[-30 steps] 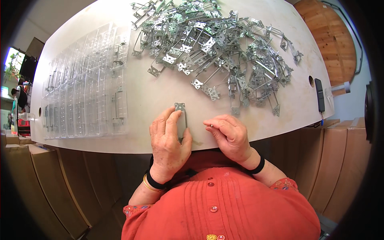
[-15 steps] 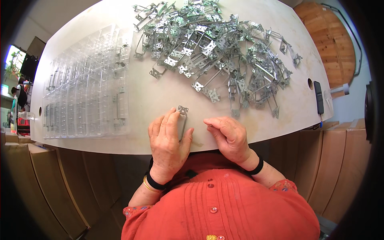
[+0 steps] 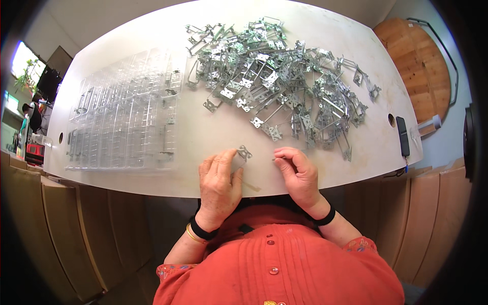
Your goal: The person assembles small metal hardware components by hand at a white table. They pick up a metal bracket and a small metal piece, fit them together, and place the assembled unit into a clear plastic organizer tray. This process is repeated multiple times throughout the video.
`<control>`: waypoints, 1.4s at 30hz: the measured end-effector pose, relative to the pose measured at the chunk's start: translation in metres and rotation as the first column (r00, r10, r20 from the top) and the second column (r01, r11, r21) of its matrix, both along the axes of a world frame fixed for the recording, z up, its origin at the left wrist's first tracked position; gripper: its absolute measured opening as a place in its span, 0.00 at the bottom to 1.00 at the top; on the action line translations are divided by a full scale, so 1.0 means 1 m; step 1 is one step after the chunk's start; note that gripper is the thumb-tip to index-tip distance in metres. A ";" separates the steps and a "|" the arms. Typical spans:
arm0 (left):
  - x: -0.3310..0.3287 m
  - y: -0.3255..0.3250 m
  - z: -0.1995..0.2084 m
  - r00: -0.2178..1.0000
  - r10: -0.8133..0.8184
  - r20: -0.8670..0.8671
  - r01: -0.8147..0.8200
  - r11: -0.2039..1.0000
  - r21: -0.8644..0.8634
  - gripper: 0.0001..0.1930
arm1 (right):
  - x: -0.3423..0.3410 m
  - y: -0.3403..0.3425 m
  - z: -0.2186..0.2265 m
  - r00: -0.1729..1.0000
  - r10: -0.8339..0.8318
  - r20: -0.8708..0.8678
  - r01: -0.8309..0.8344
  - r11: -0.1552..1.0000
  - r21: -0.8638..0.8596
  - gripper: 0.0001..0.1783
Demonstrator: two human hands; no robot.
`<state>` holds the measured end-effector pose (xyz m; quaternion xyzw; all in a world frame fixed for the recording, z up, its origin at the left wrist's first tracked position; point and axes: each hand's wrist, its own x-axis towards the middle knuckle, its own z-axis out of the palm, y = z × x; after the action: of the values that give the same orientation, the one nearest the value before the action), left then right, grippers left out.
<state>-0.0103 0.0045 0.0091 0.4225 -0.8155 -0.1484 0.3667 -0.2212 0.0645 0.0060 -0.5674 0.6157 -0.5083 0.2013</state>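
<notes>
At the table's near edge, my left hand (image 3: 219, 183) has its fingers closed on a small metal bracket (image 3: 245, 151), whose flat, holed end plate shows past the fingertips. The rest of the bracket is mostly hidden by the hand. A short way to the right, my right hand (image 3: 300, 177) is in a pinch, thumb against the curled fingers. A tiny dark spot shows at its fingertips, too small to name. Beyond both hands lies a large tangled heap of similar metal brackets (image 3: 269, 81), with bent rods and holed plates.
Clear plastic compartment trays (image 3: 122, 114), with metal parts in some compartments, lie on the left of the white table (image 3: 213, 132). A black handheld device (image 3: 402, 136) rests at the right edge beside a hole. Cardboard boxes (image 3: 424, 223) stand below on both sides.
The bracket has been lifted and tilted in my left hand, whose fingers have drawn closer round it. My right hand stays pinched. The whole view has shifted slightly.
</notes>
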 end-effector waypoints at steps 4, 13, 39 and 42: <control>-0.002 -0.002 -0.004 0.996 -0.062 -0.057 0.061 0.998 -0.020 0.29 | -0.012 -0.007 -0.007 0.998 -0.058 0.007 0.058 0.998 -0.030 0.07; 0.009 -0.009 -0.007 0.984 -0.118 -0.132 0.120 0.993 0.003 0.29 | -0.023 -0.001 -0.002 0.966 -0.086 0.244 0.063 0.993 0.099 0.04; 0.008 -0.011 -0.001 0.990 -0.124 -0.065 0.131 0.985 0.116 0.27 | -0.020 0.003 -0.013 0.909 -0.073 0.410 0.029 0.993 0.111 0.08; 0.006 -0.008 0.000 0.992 -0.112 -0.056 0.117 0.990 0.078 0.27 | -0.021 0.003 -0.011 0.941 0.005 0.339 -0.034 0.996 0.080 0.06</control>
<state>-0.0039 -0.0039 0.0096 0.3855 -0.8220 -0.2130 0.3611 -0.2423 0.0676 -0.0054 -0.4685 0.5874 -0.5697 0.3329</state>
